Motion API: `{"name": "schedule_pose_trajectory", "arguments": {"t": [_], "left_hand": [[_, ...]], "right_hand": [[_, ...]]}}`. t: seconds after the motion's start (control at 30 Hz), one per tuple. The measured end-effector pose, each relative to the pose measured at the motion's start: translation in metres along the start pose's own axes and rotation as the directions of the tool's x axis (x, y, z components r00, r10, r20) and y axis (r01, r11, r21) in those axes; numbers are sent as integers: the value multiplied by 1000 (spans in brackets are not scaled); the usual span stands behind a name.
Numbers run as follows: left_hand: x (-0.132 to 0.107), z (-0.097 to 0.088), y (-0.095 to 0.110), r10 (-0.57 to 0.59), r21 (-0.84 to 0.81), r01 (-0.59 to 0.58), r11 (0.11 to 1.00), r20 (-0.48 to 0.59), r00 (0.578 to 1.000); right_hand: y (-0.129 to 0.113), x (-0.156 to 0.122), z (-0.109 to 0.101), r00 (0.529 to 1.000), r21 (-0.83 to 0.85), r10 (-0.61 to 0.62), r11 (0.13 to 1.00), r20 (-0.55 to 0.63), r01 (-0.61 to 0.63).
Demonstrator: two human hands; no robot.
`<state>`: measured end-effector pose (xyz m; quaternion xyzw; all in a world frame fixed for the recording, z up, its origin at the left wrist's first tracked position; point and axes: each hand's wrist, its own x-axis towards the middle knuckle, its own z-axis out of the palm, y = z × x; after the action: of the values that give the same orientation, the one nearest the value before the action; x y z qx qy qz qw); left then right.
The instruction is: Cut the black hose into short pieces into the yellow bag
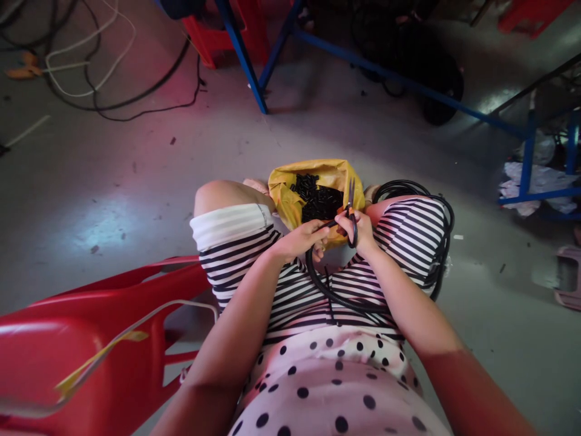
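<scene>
A long black tube [338, 298] crosses my lap, and its end lies in my left hand [305, 240], whose fingers close on it. Scissors [351, 209] with dark handles and orange inside the loops are held in my right hand [356, 232], blades pointing away from me. The right fingertips also meet the tube's end near the left hand. Just beyond both hands, between my knees, an open yellow bag [290, 200] holds many short black pieces [315, 194]. More of the tube lies coiled [447, 236] around my right knee.
A red plastic chair [49, 345] stands at my left. Ahead are a blue metal frame [408, 88] and a red stool [252, 30]. Cables [149, 94] lie on the floor at the far left. White plastic bags [540, 181] sit under the frame at right.
</scene>
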<state>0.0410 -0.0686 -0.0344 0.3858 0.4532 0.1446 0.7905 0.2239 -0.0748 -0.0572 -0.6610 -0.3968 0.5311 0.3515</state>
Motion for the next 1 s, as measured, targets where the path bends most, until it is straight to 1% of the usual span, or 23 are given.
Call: {"name": "schedule_pose_trajectory", "arguments": {"t": [0.07,0.1,0.17,0.27,0.33,0.4,0.5,0.6,0.63,0.67,0.8,0.87,0.9,1.0], "left_hand": [[2,-1,-1,58,-24,-59,998,-43,997],[3,-1,-1,97,-41,-101,994,-94,991],[6,0,-2,161,-51,-177,983,-222,962],[12,-1,-3,207,17,-218,976,-391,897],[16,-4,-5,259,114,-233,966,-498,828],[20,-10,-7,334,246,-231,941,-579,744],[24,-22,-8,448,438,-182,880,-639,626],[24,-34,-6,517,532,-132,836,-685,514],[23,-37,-4,528,547,-118,829,-695,488],[22,-39,-4,534,557,-106,824,-700,474],[21,-44,-4,544,590,-62,805,-693,474],[22,-45,-5,551,608,-47,792,-680,485],[22,-45,-5,555,618,-51,784,-663,503],[21,-45,-7,568,642,-101,760,-582,582]], "right_hand": [[2,2,-1,997,1,9,1000,-76,-9],[3,2,-1,997,1,29,1000,-75,-29],[3,1,1,996,-15,86,996,22,-85],[2,-1,6,971,-60,144,989,192,-135],[0,-2,8,966,-67,127,991,225,-114],[-3,-2,9,973,-63,92,995,212,-80],[-9,-2,8,982,-60,48,998,182,-38],[-12,-3,7,983,-48,47,998,177,-39],[-11,-4,7,982,-46,52,998,180,-45],[-11,-5,7,982,-49,55,998,183,-47],[-7,-9,6,977,-92,58,995,205,-40],[-6,-10,5,974,-106,61,994,218,-39],[-6,-9,5,972,-113,65,993,225,-41],[-4,-7,4,965,-148,82,988,247,-46]]}}
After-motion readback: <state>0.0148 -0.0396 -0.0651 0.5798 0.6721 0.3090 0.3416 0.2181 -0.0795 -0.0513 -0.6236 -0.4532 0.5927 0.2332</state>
